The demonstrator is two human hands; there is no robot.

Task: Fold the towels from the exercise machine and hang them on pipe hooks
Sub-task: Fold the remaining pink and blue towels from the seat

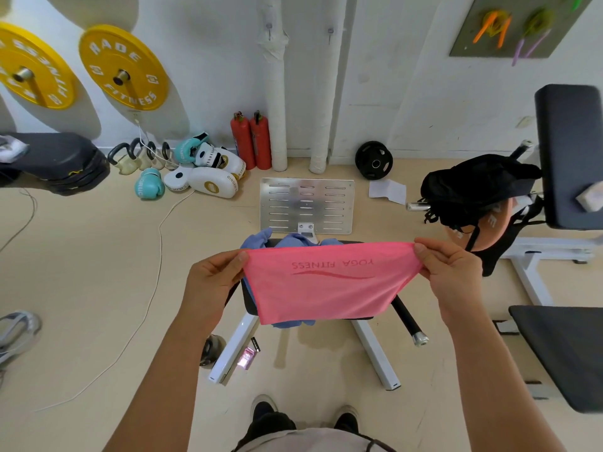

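A pink towel [326,285] printed "YOGA FITNESS" is stretched flat in the air between my hands. My left hand [215,277] pinches its left top corner and my right hand [450,272] pinches its right top corner. Under it a blue towel [293,240] lies crumpled on the black seat of the white-framed exercise machine [235,347]. Two white pipes [277,93] run up the wall straight ahead, with small metal hooks [269,27] near their tops.
A perforated metal footplate [306,203] lies beyond the seat. Red fire extinguishers [251,141], boxing gloves [202,171] and kettlebells sit along the wall. A black backpack [473,187] and padded benches [567,151] stand at right. A white cable [156,256] crosses the floor at left.
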